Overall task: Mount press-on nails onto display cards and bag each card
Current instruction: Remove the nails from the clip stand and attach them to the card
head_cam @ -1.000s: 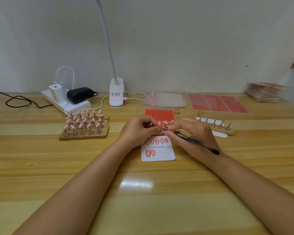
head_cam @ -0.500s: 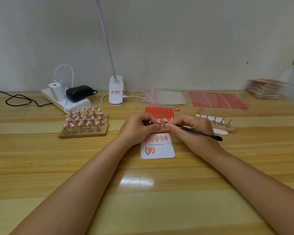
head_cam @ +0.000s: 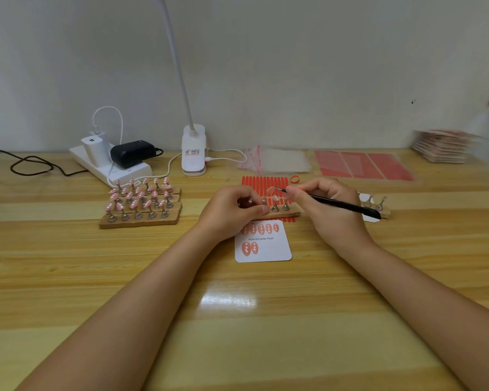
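Observation:
A white display card [head_cam: 266,251] printed "Handmade Nail" lies in front of me with several pink nails stuck on it. Just behind it, my left hand [head_cam: 232,211] grips the left end of a wooden nail stand [head_cam: 287,213] that carries metal pegs. My right hand [head_cam: 326,206] holds black tweezers [head_cam: 339,204]. The tweezer tip pinches one pink nail [head_cam: 271,189] lifted above the pegs.
Wooden stands full of pink nails [head_cam: 141,203] sit at the left. A red adhesive-strip sheet [head_cam: 261,184] lies behind the hands, clear bags [head_cam: 277,162] and red sheets [head_cam: 362,165] farther back. A lamp base [head_cam: 193,152], power strip [head_cam: 108,165] and card stack [head_cam: 442,146] line the wall.
The tweezers have pulled a pink nail off its peg and raised it above the stand. My left hand has stayed on the stand.

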`<state>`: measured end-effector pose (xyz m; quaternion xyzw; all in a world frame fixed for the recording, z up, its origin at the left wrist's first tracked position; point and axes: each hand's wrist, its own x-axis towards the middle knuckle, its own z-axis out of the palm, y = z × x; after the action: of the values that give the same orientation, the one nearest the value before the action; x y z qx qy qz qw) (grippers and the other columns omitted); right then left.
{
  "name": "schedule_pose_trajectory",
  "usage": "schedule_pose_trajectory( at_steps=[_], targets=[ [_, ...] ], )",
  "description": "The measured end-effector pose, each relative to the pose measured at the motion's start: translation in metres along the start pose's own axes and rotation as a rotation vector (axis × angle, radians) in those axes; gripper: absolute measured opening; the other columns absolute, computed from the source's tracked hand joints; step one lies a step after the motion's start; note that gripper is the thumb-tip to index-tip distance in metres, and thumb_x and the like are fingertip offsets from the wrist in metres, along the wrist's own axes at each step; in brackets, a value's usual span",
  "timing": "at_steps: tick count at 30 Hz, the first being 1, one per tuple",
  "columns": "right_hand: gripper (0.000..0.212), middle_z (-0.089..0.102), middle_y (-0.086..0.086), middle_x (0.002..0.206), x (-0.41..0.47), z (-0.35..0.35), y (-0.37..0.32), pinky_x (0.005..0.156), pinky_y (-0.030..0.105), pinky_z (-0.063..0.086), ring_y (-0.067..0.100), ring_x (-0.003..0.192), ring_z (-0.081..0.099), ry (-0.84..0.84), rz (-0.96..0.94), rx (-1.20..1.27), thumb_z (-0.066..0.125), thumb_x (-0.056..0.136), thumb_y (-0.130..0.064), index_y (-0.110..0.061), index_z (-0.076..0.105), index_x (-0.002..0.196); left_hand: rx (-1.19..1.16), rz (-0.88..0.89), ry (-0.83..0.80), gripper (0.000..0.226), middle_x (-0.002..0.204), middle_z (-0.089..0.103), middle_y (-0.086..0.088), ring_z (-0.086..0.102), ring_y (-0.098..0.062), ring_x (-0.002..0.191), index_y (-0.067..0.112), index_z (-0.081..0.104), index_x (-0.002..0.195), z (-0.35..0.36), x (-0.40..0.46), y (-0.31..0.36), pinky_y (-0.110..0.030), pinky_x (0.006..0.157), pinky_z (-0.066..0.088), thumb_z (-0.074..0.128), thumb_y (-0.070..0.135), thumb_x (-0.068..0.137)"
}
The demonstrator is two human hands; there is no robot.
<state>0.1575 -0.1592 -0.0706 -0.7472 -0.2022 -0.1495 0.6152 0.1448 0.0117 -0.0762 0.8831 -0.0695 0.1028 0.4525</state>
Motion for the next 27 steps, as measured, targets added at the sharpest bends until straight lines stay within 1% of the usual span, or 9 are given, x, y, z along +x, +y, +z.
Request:
schedule_pose_trajectory(
  at_steps=[6,9,11,13,16,18,21,24,27],
  targets=[
    [0.007,0.069,-0.005,0.075,0.001,-0.007,-0.007,0.064,0.010,0.048,0.007,0.071,0.064,0.074,0.006,0.024,0.070,0.079,-0.017,-0.017,0.067,0.073,0.005,-0.033,0.005,0.012,0.081,0.061,0.009,0.057,-0.007,0.078,0.030,0.061,0.075,0.001,0.000,0.001,-0.027,0.070,0.049,0.070,0.026,0.080],
    [0.010,0.066,-0.013,0.065,-0.004,-0.008,-0.013,0.058,0.009,0.045,-0.001,0.061,0.060,0.063,-0.038,0.011,0.071,0.078,-0.016,-0.020,0.066,0.070,-0.022,-0.030,0.002,0.017,0.082,0.060,0.012,0.053,-0.003,0.076,0.028,0.061,0.089,0.000,0.001,0.001,-0.014,0.065,0.044,0.072,0.025,0.078],
    [0.014,0.063,-0.016,0.058,-0.009,-0.010,-0.018,0.052,0.006,0.039,-0.006,0.055,0.055,0.010,-0.080,-0.018,0.071,0.078,-0.015,-0.022,0.065,0.068,-0.059,-0.039,-0.051,0.035,0.092,0.060,0.012,0.054,0.000,0.082,0.024,0.058,0.108,-0.005,0.002,0.002,-0.005,0.065,0.043,0.074,0.025,0.077],
    [0.016,0.065,-0.018,0.063,-0.017,-0.012,-0.021,0.054,0.005,0.039,-0.007,0.057,0.057,-0.051,-0.118,-0.052,0.071,0.078,-0.016,-0.027,0.066,0.068,-0.071,-0.014,-0.094,0.047,0.106,0.056,0.013,0.051,0.007,0.092,0.025,0.051,0.122,-0.015,0.000,0.003,-0.001,0.069,0.041,0.071,0.021,0.080],
    [0.015,0.067,-0.020,0.071,-0.029,-0.017,-0.025,0.060,0.005,0.041,-0.007,0.066,0.060,-0.095,-0.174,-0.108,0.070,0.077,-0.020,-0.031,0.066,0.070,-0.023,0.095,-0.042,0.038,0.111,0.049,0.018,0.041,0.020,0.098,0.035,0.050,0.111,-0.031,-0.012,0.007,0.000,0.076,0.035,0.060,0.013,0.082],
    [0.011,0.066,-0.023,0.071,-0.036,-0.017,-0.025,0.064,0.004,0.040,-0.007,0.069,0.061,-0.127,-0.231,-0.169,0.069,0.077,-0.024,-0.034,0.065,0.071,0.035,0.180,-0.014,0.026,0.105,0.050,0.018,0.041,0.020,0.095,0.034,0.053,0.099,-0.037,-0.025,0.012,0.003,0.074,0.030,0.055,0.020,0.077],
    [0.007,0.068,-0.014,0.073,-0.045,-0.017,-0.022,0.068,0.007,0.044,-0.002,0.073,0.063,-0.178,-0.263,-0.225,0.071,0.075,-0.020,-0.026,0.069,0.072,0.143,0.286,-0.104,0.023,0.098,0.056,0.014,0.047,0.004,0.095,0.028,0.057,0.094,-0.038,-0.043,0.013,-0.009,0.081,0.035,0.052,0.034,0.072],
    [0.008,0.069,-0.006,0.072,-0.047,-0.017,-0.018,0.070,0.018,0.048,0.004,0.072,0.064,-0.228,-0.329,-0.315,0.071,0.077,-0.019,-0.023,0.068,0.071,0.245,0.320,-0.138,0.021,0.093,0.060,0.010,0.051,-0.004,0.090,0.019,0.064,0.099,-0.033,-0.054,0.006,-0.026,0.083,0.042,0.065,0.028,0.079],
    [0.011,0.069,-0.003,0.075,-0.047,-0.017,-0.017,0.069,0.024,0.051,0.007,0.071,0.065,-0.288,-0.459,-0.390,0.068,0.079,-0.022,-0.013,0.071,0.073,0.265,0.307,-0.140,0.024,0.095,0.060,0.008,0.052,-0.005,0.091,0.017,0.067,0.103,-0.028,-0.058,0.000,-0.027,0.083,0.043,0.071,0.026,0.081]
  ],
)
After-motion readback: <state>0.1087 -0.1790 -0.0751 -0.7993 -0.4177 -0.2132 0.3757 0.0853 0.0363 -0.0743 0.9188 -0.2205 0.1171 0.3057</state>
